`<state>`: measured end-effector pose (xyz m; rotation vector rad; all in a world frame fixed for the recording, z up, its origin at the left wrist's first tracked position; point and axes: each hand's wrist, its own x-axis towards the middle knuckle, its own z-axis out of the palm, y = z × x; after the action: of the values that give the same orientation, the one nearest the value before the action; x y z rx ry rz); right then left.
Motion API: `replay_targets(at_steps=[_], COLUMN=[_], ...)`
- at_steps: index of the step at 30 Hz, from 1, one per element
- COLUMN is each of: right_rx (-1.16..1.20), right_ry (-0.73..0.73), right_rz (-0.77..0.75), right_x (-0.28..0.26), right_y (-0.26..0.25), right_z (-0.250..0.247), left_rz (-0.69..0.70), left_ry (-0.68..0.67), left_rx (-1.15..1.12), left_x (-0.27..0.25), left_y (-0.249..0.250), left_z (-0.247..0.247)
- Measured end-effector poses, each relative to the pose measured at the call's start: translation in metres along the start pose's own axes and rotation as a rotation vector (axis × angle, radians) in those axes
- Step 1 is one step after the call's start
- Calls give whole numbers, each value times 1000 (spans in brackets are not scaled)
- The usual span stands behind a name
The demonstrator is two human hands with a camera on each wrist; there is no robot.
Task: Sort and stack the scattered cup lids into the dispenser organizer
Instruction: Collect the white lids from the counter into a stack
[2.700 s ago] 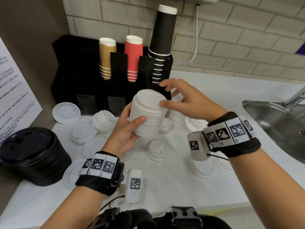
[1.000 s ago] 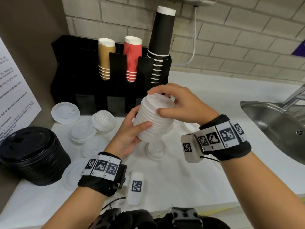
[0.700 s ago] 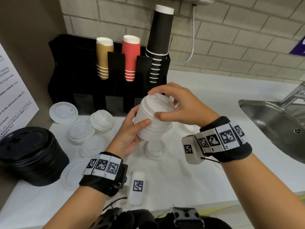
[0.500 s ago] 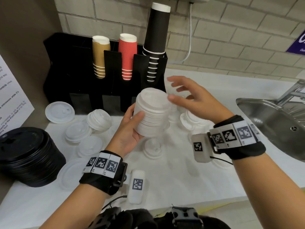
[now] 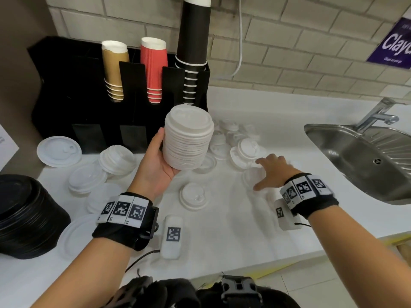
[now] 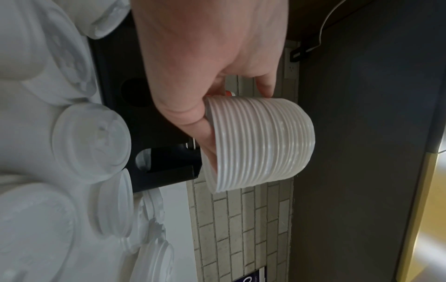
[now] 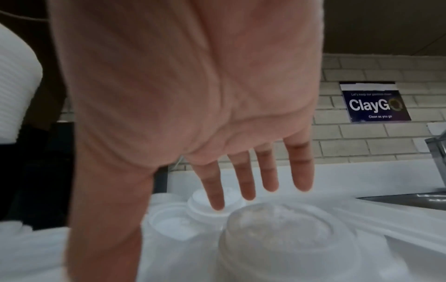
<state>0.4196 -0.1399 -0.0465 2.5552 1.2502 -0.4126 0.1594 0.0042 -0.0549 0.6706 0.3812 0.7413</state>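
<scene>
My left hand (image 5: 160, 165) grips a tall stack of white lids (image 5: 188, 137) in the air in front of the black dispenser organizer (image 5: 89, 92); the left wrist view shows the same stack of white lids (image 6: 258, 141) held from its base. My right hand (image 5: 270, 172) is open, fingers spread, just above a loose white lid (image 5: 252, 176) on the counter. In the right wrist view the fingers (image 7: 241, 183) hover over that lid (image 7: 284, 236), not touching it. More white lids (image 5: 244, 150) lie scattered behind and to the left.
The organizer holds brown, red and black cup stacks (image 5: 153, 67). A pile of black lids (image 5: 24, 214) sits at the left edge. A steel sink (image 5: 364, 158) with a tap is on the right. Small lid piles (image 5: 116, 158) lie left of my left hand.
My right hand has left the top of the stack, dropped down and to the right, and opened over a loose lid. My left hand still holds the stack in place.
</scene>
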Motion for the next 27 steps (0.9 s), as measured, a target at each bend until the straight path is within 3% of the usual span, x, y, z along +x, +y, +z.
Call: replay_targets(at_steps=[3,8,14,21,23,27], right_rx=[-115,-60,281,1072,1135,991], right_ry=[-23,-13,-23,299,397,557], right_rz=[-40,-119,-291,-620,-695,-772], right_x=[5,5,-11,-52,-63,-76], right_y=[-6,-10,-23,-58,-71,-91], right_z=[1,-5,-29,-55,-57,-60], left_rz=[9,39,72,52,39,28], left_ry=[0,-10,-52,-85,-82,-84], left_rx=[12,40,68,67,87,146], left_x=[-1,-6,-6,-12,-15,-20], left_y=[-3,-4,-7,-9,-10,-12], left_z=[-1,-4,-14,-11,-9,-7])
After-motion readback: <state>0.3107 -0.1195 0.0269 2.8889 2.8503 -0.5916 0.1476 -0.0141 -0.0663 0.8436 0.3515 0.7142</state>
